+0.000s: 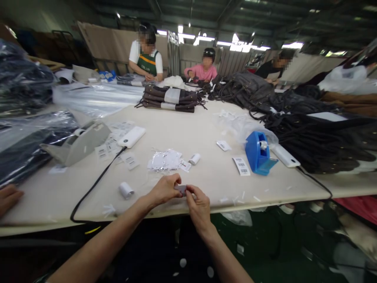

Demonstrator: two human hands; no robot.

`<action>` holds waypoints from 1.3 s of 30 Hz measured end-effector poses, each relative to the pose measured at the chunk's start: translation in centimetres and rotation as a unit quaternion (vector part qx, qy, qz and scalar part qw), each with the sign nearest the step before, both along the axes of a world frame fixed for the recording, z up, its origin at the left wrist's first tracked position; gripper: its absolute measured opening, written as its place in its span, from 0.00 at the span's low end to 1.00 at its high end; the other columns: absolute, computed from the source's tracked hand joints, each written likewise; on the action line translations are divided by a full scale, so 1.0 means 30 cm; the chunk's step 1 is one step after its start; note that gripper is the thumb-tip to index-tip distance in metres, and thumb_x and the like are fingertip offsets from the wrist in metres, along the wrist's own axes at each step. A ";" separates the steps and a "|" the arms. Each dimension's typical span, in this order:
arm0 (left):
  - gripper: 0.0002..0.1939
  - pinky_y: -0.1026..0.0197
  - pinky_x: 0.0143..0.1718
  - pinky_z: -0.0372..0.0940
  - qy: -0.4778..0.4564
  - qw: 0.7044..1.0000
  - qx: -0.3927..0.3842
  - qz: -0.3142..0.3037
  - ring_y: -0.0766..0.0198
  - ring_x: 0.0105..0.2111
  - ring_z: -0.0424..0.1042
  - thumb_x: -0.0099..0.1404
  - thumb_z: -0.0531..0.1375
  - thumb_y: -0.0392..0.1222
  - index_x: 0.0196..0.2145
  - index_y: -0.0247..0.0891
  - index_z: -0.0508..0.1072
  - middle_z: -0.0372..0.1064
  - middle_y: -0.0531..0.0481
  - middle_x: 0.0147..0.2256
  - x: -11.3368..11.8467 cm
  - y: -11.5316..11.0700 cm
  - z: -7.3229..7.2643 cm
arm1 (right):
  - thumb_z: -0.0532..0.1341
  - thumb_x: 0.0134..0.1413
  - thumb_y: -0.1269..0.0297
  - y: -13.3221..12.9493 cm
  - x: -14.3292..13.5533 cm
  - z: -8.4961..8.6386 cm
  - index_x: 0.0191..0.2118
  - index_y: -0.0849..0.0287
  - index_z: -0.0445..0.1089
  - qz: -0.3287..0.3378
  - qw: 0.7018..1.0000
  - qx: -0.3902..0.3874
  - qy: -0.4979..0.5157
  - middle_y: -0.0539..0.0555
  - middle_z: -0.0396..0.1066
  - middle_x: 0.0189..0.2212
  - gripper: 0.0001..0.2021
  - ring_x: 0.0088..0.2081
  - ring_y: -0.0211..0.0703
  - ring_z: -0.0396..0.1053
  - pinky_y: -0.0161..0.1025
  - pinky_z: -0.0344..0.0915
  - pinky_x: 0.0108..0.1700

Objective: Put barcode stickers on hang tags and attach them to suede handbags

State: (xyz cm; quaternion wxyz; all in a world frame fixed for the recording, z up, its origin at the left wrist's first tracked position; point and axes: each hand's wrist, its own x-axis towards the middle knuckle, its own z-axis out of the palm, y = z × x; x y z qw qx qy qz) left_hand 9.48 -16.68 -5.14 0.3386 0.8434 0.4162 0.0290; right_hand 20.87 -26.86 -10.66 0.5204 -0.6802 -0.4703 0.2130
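Observation:
Close to the table's front edge, my left hand (165,188) and my right hand (198,202) meet over a small grey tag-like piece (182,190). Fingers of both hands pinch it from either side; its exact kind is too small to make out. Just beyond lies a pile of white tags (165,159) with thin strings. Beside that pile is a small roll of labels (194,158). Another label roll (126,190) rests left of my left forearm.
A blue tape dispenser (258,153) stands at right by a label sheet (241,166). A grey dispenser (84,143) and a corded white device (132,136) are at left. Folded dark garments (169,98) lie behind. Another person's hand (9,199) is at far left; several people work across.

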 end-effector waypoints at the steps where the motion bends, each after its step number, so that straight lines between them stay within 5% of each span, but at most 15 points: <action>1: 0.11 0.67 0.25 0.54 -0.015 1.000 -0.008 -0.003 0.66 0.25 0.64 0.47 0.59 0.40 0.30 0.37 0.65 0.62 0.57 0.23 0.001 -0.004 0.002 | 0.54 0.53 0.66 -0.004 -0.006 0.013 0.38 0.57 0.71 0.010 1.000 0.004 -0.007 0.53 0.73 0.36 0.10 0.39 0.43 0.69 0.39 0.63 0.44; 7: 0.14 0.66 0.24 0.52 -0.065 0.996 -0.067 -0.003 0.67 0.23 0.61 0.46 0.60 0.44 0.32 0.36 0.67 0.60 0.59 0.21 0.005 -0.012 0.006 | 0.57 0.51 0.60 -0.009 0.007 0.065 0.38 0.59 0.70 0.052 0.990 -0.011 0.128 0.54 0.72 0.34 0.11 0.35 0.42 0.68 0.37 0.64 0.40; 11: 0.17 0.67 0.23 0.52 -0.083 0.993 -0.078 -0.011 0.68 0.22 0.60 0.45 0.60 0.42 0.34 0.36 0.66 0.60 0.60 0.21 0.007 -0.010 0.021 | 0.61 0.46 0.59 0.004 0.025 0.070 0.29 0.62 0.70 0.105 0.964 -0.041 0.241 0.49 0.68 0.22 0.10 0.26 0.36 0.64 0.33 0.62 0.31; 15: 0.17 0.66 0.24 0.55 -0.092 0.989 -0.112 -0.015 0.66 0.24 0.63 0.44 0.63 0.45 0.32 0.35 0.69 0.63 0.57 0.22 -0.022 0.003 0.031 | 0.62 0.45 0.59 0.011 0.039 0.066 0.25 0.62 0.69 0.045 0.948 -0.026 0.314 0.46 0.64 0.19 0.10 0.23 0.32 0.59 0.31 0.57 0.27; 22: 0.09 0.66 0.21 0.58 -0.175 0.942 -0.281 0.047 0.68 0.18 0.63 0.47 0.61 0.43 0.22 0.33 0.67 0.64 0.55 0.18 -0.061 0.006 0.007 | 0.64 0.41 0.55 0.011 0.046 0.046 0.27 0.62 0.71 -0.014 0.933 -0.026 0.360 0.48 0.68 0.21 0.13 0.24 0.34 0.61 0.32 0.59 0.27; 33: 0.09 0.67 0.21 0.57 -0.216 0.924 -0.310 0.055 0.70 0.18 0.62 0.45 0.62 0.41 0.22 0.33 0.67 0.63 0.56 0.18 -0.036 -0.016 0.014 | 0.66 0.39 0.56 0.006 0.046 0.064 0.37 0.60 0.69 -0.010 0.919 -0.037 0.393 0.49 0.71 0.26 0.18 0.28 0.36 0.66 0.33 0.62 0.29; 39: 0.13 0.67 0.20 0.52 -0.193 0.937 -0.286 0.061 0.72 0.17 0.59 0.53 0.58 0.48 0.27 0.33 0.69 0.65 0.54 0.19 -0.083 -0.005 0.041 | 0.67 0.36 0.59 0.019 0.052 0.066 0.31 0.62 0.71 -0.021 0.915 -0.013 0.402 0.50 0.71 0.25 0.14 0.24 0.34 0.64 0.31 0.59 0.25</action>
